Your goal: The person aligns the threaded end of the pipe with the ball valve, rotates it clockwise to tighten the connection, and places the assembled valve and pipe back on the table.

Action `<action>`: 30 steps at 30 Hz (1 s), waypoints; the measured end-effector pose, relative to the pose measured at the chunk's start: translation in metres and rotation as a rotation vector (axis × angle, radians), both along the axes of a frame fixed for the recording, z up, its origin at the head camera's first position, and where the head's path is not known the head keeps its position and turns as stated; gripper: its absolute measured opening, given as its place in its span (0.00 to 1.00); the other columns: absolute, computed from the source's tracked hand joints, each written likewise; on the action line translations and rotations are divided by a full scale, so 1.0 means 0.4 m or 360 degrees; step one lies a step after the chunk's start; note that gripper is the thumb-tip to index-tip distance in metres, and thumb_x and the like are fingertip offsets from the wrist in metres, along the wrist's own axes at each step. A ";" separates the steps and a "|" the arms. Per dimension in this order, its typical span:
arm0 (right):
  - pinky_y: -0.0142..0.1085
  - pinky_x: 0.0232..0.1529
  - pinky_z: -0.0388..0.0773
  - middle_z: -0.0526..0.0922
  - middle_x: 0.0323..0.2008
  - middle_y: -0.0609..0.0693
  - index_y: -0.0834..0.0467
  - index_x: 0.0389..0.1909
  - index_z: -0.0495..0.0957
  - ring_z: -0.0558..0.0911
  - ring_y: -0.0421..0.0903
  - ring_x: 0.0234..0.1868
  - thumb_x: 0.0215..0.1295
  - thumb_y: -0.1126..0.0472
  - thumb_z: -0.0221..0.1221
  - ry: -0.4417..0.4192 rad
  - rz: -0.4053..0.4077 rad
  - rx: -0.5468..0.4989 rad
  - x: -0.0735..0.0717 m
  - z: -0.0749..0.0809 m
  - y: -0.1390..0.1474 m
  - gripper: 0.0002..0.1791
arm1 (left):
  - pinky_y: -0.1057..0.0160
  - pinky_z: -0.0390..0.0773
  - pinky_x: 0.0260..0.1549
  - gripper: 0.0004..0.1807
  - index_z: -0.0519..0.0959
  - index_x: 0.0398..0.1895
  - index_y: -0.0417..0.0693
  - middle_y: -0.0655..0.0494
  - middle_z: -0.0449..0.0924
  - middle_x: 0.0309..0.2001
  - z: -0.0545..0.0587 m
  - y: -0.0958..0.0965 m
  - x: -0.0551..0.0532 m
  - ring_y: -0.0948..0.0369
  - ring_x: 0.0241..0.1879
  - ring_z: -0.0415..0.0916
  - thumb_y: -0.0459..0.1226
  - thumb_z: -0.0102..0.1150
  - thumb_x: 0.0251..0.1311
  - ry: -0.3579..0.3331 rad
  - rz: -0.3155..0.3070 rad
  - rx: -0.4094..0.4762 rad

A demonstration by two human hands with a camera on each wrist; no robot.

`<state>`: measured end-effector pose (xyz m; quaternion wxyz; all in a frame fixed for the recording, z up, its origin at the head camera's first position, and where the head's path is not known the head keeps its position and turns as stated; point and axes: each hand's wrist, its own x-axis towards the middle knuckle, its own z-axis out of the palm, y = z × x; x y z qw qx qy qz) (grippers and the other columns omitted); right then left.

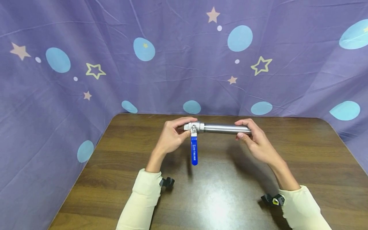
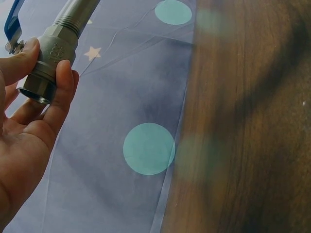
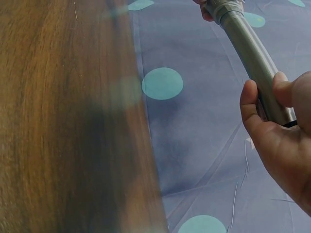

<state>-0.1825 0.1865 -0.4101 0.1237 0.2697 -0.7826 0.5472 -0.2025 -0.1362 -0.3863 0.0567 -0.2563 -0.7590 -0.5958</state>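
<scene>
Along the far side, curtain [image 1: 178,44]: purple, printed with stars and pale blue ovals; spans nine o'clock through twelve to three.
Table [image 1: 100,179]: brown wood grain, bright glare toward six o'clock.
Sleeves [image 1: 141,198]: cream, one entering from seven o'clock, the other from five.
Left hand [image 1: 172,134]: grasping the ball valve [image 2: 58,51] about its body, thumb on one side, fingers on the other.
Right hand [image 1: 257,140]: grasping the steel pipe [image 1: 221,128] near its three o'clock end, thumb opposed to fingers.
Steel pipe: held above the table toward its twelve o'clock edge, running nine to three between the hands.
Ball valve: at the pipe's nine o'clock end, in line with it; its bare mouth faces nine.
Blue lever [image 1: 194,151]: points to six o'clock, square to the pipe, no finger round its grip.
Threads [image 2: 69,24]: some ridges exposed where pipe meets valve.
Joint: step in hand reads as working this screwed connection; tightening or loosening, cannot tell.
Twist: next move probably calls for the left fingers holding the valve steady while the right turn the pipe, both ends kept on one axis.
</scene>
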 end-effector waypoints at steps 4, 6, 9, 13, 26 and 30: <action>0.23 0.40 0.84 0.81 0.40 0.54 0.70 0.61 0.75 0.84 0.34 0.37 0.73 0.80 0.55 0.0006 0.0009 -0.0024 -0.001 -0.001 -0.001 0.18 | 0.63 0.92 0.49 0.27 0.85 0.61 0.36 0.38 0.86 0.61 0.001 0.001 0.000 0.55 0.49 0.86 0.16 0.62 0.57 0.0001 -0.0003 0.0006; 0.23 0.40 0.84 0.81 0.39 0.56 0.70 0.61 0.75 0.84 0.35 0.37 0.73 0.80 0.54 0.0007 0.0014 -0.0034 -0.001 -0.001 -0.001 0.18 | 0.65 0.92 0.48 0.27 0.85 0.61 0.36 0.39 0.86 0.62 0.002 0.002 0.001 0.55 0.49 0.86 0.16 0.62 0.57 0.0003 -0.0003 0.0007; 0.23 0.39 0.83 0.81 0.38 0.58 0.71 0.61 0.75 0.84 0.35 0.36 0.74 0.80 0.54 0.0016 0.0013 -0.0034 -0.001 0.000 -0.002 0.17 | 0.66 0.91 0.48 0.27 0.85 0.61 0.35 0.39 0.86 0.62 0.001 0.003 0.001 0.55 0.48 0.86 0.16 0.62 0.56 0.0007 -0.0003 0.0009; 0.23 0.39 0.84 0.81 0.37 0.58 0.72 0.60 0.75 0.84 0.36 0.35 0.74 0.80 0.54 0.0018 0.0016 -0.0038 -0.002 0.000 -0.003 0.16 | 0.66 0.91 0.48 0.27 0.85 0.61 0.34 0.38 0.86 0.62 0.000 0.003 0.000 0.56 0.48 0.86 0.16 0.62 0.56 0.0017 -0.0004 0.0009; 0.24 0.46 0.87 0.80 0.53 0.45 0.70 0.63 0.74 0.86 0.36 0.42 0.74 0.79 0.55 -0.0015 0.0043 -0.0046 0.000 0.000 -0.004 0.20 | 0.67 0.91 0.49 0.27 0.84 0.61 0.33 0.38 0.86 0.62 -0.002 0.001 -0.003 0.58 0.49 0.85 0.16 0.62 0.56 -0.0005 0.0003 0.0022; 0.21 0.54 0.84 0.73 0.65 0.48 0.69 0.66 0.73 0.79 0.35 0.57 0.67 0.83 0.59 0.0057 0.0075 -0.0035 0.001 -0.003 -0.006 0.27 | 0.65 0.91 0.50 0.27 0.84 0.61 0.33 0.38 0.86 0.62 -0.003 0.000 -0.002 0.59 0.49 0.85 0.16 0.62 0.56 -0.0005 -0.0002 0.0026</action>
